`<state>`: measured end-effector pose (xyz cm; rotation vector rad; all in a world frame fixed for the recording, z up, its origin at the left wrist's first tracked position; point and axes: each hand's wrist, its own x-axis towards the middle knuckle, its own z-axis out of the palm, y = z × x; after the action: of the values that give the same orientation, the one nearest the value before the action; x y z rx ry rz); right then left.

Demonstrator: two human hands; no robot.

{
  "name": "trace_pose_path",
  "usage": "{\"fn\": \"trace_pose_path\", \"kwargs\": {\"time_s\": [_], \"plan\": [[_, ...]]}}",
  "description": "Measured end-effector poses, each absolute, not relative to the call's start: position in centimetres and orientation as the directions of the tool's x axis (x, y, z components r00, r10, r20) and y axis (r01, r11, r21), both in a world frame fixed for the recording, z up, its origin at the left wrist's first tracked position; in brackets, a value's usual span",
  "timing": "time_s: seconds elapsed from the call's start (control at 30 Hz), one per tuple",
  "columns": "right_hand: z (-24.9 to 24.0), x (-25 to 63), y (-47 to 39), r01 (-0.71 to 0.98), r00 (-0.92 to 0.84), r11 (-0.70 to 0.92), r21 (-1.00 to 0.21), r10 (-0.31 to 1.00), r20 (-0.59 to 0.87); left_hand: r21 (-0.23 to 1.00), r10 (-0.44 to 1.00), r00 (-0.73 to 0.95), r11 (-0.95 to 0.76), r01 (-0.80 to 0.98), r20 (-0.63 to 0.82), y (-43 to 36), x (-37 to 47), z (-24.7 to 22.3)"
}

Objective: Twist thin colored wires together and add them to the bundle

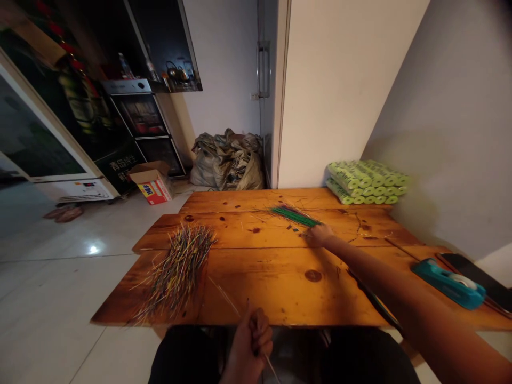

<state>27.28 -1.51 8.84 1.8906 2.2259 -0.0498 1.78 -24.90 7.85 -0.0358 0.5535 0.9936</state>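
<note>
Near the front edge of the wooden table, my left hand (pixel 256 338) is closed round a few thin pale strands (pixel 226 296). My right hand (pixel 319 235) reaches far across the table to the near end of a bundle of green strands (pixel 294 215); its fingers are hidden behind the hand, so their grip is unclear. Some reddish strands lie beside the green ones. A large loose heap of mixed-colour strands (pixel 184 266) spreads over the table's left part.
On the wooden table (pixel 256 277), a teal tape dispenser (pixel 448 284) sits at the right beside a dark phone-like object (pixel 478 280). Green-wrapped rolls (pixel 366 181) are stacked at the back right. An open carton (pixel 154 184) and bulging sacks (pixel 228 160) stand on the floor beyond.
</note>
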Motion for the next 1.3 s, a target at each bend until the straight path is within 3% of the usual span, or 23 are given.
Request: {"fn": "trace_pose_path", "kwargs": {"time_s": [0.13,0.33,0.47,0.57,0.63,0.7,0.9,1.3], "plan": [[10.5,27.8,-3.6,0.992,-0.125,0.115,-0.058,0.969,-0.215,0.197,0.77,0.415,0.558,-0.806,-0.484,-25.0,2.5,7.9],[13.0,26.3,-10.7,0.863,-0.236,0.118,-0.491,0.953,-0.188,0.233,0.803,0.404,0.536,-0.812,-0.438,-25.1,4.0,7.9],[13.3,22.8,-18.0,0.678,-0.344,0.105,-0.728,0.92,-0.187,0.377,0.848,0.331,0.49,-0.786,-0.413,-24.9,4.8,8.5],[13.1,20.4,-22.6,0.26,-0.416,-0.088,-0.962,0.888,-0.193,0.509,0.911,0.271,0.401,-0.762,-0.311,-24.9,4.8,9.4],[12.8,19.2,-24.5,-0.01,-0.448,-0.208,-0.978,0.876,-0.181,0.552,0.929,0.259,0.366,-0.749,-0.264,-25.0,4.6,9.9],[12.6,18.5,-25.6,-0.102,-0.472,-0.259,-0.96,0.863,-0.183,0.58,0.94,0.237,0.339,-0.74,-0.247,-25.1,4.3,10.4],[12.1,17.6,-26.6,-0.078,-0.508,-0.343,-0.936,0.821,-0.259,0.64,0.945,0.143,0.307,-0.705,-0.295,-25.6,3.8,11.0],[10.2,19.3,-29.9,-0.101,-0.526,-0.513,-0.852,0.755,-0.392,0.517,0.934,0.065,0.251,-0.819,-0.351,-24.0,2.7,11.3]]}}
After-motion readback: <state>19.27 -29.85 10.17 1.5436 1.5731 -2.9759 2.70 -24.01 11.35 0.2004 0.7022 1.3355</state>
